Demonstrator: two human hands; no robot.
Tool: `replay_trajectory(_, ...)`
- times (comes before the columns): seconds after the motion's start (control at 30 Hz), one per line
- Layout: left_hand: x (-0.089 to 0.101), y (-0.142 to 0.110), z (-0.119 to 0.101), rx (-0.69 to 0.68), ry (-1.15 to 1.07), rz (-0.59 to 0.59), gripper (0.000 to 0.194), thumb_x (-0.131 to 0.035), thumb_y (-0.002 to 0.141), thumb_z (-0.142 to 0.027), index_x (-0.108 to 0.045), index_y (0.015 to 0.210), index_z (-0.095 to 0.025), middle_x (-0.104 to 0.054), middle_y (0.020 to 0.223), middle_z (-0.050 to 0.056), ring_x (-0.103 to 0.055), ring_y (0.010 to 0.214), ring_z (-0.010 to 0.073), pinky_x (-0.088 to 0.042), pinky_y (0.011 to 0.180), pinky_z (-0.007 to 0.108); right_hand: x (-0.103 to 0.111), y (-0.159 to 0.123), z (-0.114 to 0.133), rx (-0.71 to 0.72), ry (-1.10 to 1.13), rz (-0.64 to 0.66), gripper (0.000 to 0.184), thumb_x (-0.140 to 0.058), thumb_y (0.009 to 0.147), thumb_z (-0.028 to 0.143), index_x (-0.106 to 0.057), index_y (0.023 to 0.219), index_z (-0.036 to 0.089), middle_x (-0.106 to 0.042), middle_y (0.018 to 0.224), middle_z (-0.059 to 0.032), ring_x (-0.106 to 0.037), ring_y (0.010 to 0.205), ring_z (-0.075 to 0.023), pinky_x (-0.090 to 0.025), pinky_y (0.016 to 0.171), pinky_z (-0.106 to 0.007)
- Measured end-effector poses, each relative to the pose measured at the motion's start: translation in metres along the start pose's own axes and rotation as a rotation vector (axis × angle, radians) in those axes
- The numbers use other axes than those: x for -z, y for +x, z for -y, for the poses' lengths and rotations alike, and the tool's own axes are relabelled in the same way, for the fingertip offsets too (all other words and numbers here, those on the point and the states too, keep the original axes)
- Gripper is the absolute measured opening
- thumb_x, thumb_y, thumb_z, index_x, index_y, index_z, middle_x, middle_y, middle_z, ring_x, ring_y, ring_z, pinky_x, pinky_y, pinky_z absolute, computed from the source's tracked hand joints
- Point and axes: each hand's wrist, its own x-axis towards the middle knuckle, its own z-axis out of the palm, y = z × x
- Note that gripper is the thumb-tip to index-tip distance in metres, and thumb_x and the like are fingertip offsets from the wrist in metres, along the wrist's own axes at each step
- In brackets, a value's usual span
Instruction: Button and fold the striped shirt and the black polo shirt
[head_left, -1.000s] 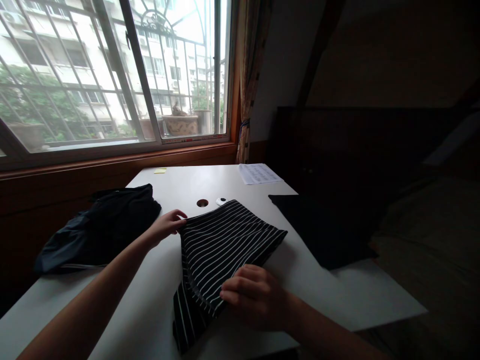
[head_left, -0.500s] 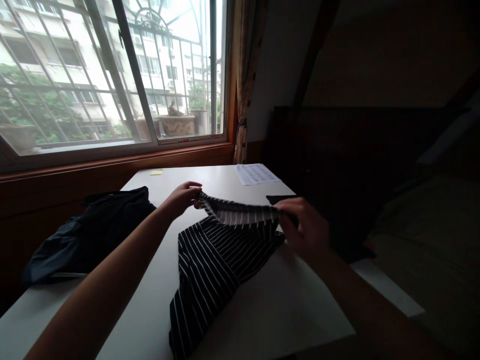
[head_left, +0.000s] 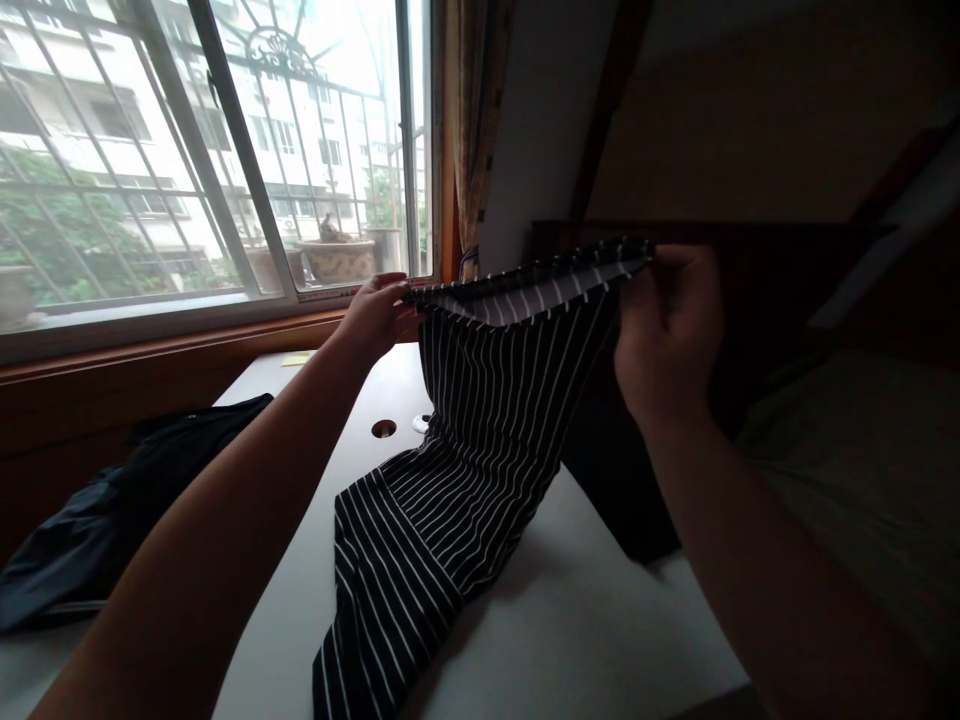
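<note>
A black garment with thin white stripes [head_left: 499,390] hangs stretched between my two hands. Its open edge is raised, and a paler inside shows along the gap. The lower part rests on the white table [head_left: 277,560], bent and running toward me. My left hand [head_left: 373,312] pinches the left end of the open edge. At the right end, and higher, my right hand [head_left: 670,335] grips the same edge, closed around the cloth. Whether the garment is a shirt or something else, I cannot tell.
Dark clothes [head_left: 161,480] lie heaped at the table's left edge. A yellow slip of paper [head_left: 295,358] and a round hole [head_left: 384,429] are on the tabletop. More dark cloth [head_left: 634,480] lies at the right edge. A barred window [head_left: 300,150] stands behind.
Both hands have risen, the right one farther up and to the right. The garment's open edge has been lifted and spread wider, pulling more striped cloth off the table.
</note>
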Motion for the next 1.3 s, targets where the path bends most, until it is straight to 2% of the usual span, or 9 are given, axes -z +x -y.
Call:
replay_trajectory(0.13,0.019,-0.010,-0.012,0.039,0.053,-0.007,0.026,-0.062,0.084,-0.006,-0.051,0.106,-0.015,-0.061,0.089,0.005,-0.068,0.077,0.0159,-0.061,0.077,0.037,0.000,-0.013,0.044,0.013,0.008,0.083,0.011,-0.054,0.101,0.028,-0.057,0.110,0.023,-0.066,0.093,-0.0001,-0.066,0.078,-0.0140,-0.052,0.067,-0.027)
replay_trajectory(0.27,0.053,-0.034,-0.019,0.084,0.158,-0.023,0.029,-0.067,0.078,-0.007,-0.056,0.104,-0.014,-0.059,0.078,0.001,-0.063,0.063,0.0111,-0.058,0.061,0.025,0.005,-0.043,0.094,0.126,0.087,0.332,0.014,-0.052,0.100,0.023,-0.053,0.114,0.023,-0.068,0.092,0.0002,-0.066,0.070,-0.0127,-0.053,0.061,-0.025)
replay_trajectory(0.4,0.095,-0.082,-0.016,0.211,0.312,-0.068,0.031,-0.072,0.075,-0.014,-0.061,0.104,-0.015,-0.058,0.072,-0.002,-0.055,0.053,0.0067,-0.046,0.047,0.015,0.009,-0.092,0.132,0.346,0.276,0.663,0.021,-0.050,0.097,0.015,-0.052,0.117,0.017,-0.070,0.096,-0.0072,-0.068,0.081,-0.0189,-0.057,0.071,-0.034)
replay_trajectory(0.5,0.133,-0.131,0.001,0.367,0.457,-0.013,0.041,-0.078,0.076,-0.029,-0.060,0.112,-0.020,-0.061,0.080,-0.001,-0.061,0.067,0.0124,-0.053,0.056,0.021,0.005,-0.145,0.153,0.495,0.365,0.826,0.014,-0.051,0.095,0.014,-0.060,0.104,0.018,-0.068,0.085,-0.0036,-0.060,0.068,-0.0156,-0.051,0.055,-0.032)
replay_trajectory(0.7,0.205,-0.218,0.070,0.668,0.604,0.107,0.054,-0.075,0.079,-0.052,-0.056,0.121,-0.023,-0.061,0.094,0.001,-0.064,0.080,0.0195,-0.056,0.070,0.035,-0.013,-0.261,0.171,0.593,0.425,0.667,0.023,-0.065,0.092,0.024,-0.052,0.073,0.022,-0.048,0.060,0.0074,-0.038,0.048,-0.0092,-0.020,0.035,-0.025)
replay_trajectory(0.83,0.226,-0.242,0.101,0.659,0.679,0.105,0.055,-0.071,0.081,-0.054,-0.055,0.122,-0.021,-0.062,0.099,0.004,-0.063,0.086,0.0226,-0.052,0.071,0.034,-0.010,-0.287,0.163,0.617,0.417,0.835,0.024,-0.066,0.093,0.033,-0.053,0.076,0.022,-0.052,0.064,0.0068,-0.045,0.054,-0.0102,-0.024,0.039,-0.026)
replay_trajectory(0.97,0.230,-0.240,0.102,0.621,0.708,0.094,0.058,-0.067,0.082,-0.056,-0.054,0.125,-0.020,-0.061,0.098,0.005,-0.062,0.086,0.0230,-0.050,0.071,0.033,0.008,-0.263,0.137,0.568,0.452,1.029,0.019,-0.060,0.096,0.040,-0.058,0.090,0.022,-0.057,0.069,0.0049,-0.049,0.059,-0.0124,-0.033,0.048,-0.028)
replay_trajectory(1.1,0.232,-0.234,0.098,0.596,0.735,0.127,0.057,-0.065,0.084,-0.055,-0.053,0.128,-0.020,-0.060,0.097,0.004,-0.061,0.084,0.0225,-0.049,0.071,0.033,0.032,-0.227,0.083,0.230,0.331,1.050,0.022,-0.050,0.093,0.021,-0.057,0.114,0.019,-0.066,0.095,-0.0054,-0.059,0.086,-0.0206,-0.048,0.078,-0.039)
replay_trajectory(1.3,0.233,-0.220,0.102,0.575,0.906,0.226,0.059,-0.061,0.084,-0.062,-0.056,0.125,-0.019,-0.063,0.104,0.007,-0.063,0.089,0.0254,-0.048,0.074,0.034,0.057,-0.225,-0.009,-0.265,-0.107,0.888,0.055,-0.060,0.082,0.015,-0.049,0.135,0.024,-0.053,0.130,-0.0118,-0.052,0.121,-0.0302,-0.042,0.104,-0.052)
